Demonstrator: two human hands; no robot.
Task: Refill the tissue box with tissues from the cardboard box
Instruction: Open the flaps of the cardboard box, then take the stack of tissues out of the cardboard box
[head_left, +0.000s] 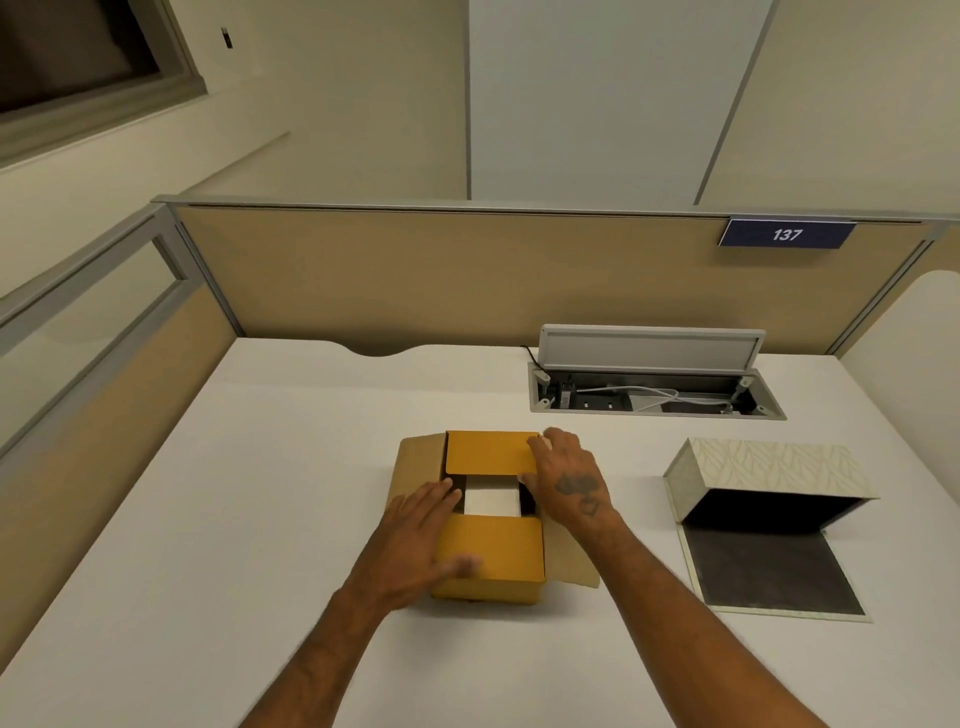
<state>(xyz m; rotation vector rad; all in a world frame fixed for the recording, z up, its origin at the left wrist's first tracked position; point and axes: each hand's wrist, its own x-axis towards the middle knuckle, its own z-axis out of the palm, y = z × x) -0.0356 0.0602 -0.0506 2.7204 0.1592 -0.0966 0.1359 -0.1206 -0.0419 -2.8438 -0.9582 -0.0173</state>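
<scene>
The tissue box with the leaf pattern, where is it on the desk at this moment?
In the head view the tissue box lies open on the right side of the desk, right of the cardboard box and just in front of the open cable tray.

You are looking at a table (270, 467) with a smooth, matt white top, probably laminate. The cardboard box (491, 556) is plain paperboard: its outer flaps are a smooth, matt ochre, while the side flaps show a duller, raw brown. Inside it, the tissues (491, 500) read as flat, soft white paper. The tissue box (769, 478) wears a pale, leaf-patterned covering that looks like textured paper or cloth, with a dark, matt, slightly felt-like lining. The cable tray (649, 348) has a brushed grey metal lid. The partition (467, 280) is beige, matt and cloth-like, framed in grey metal.
</scene>
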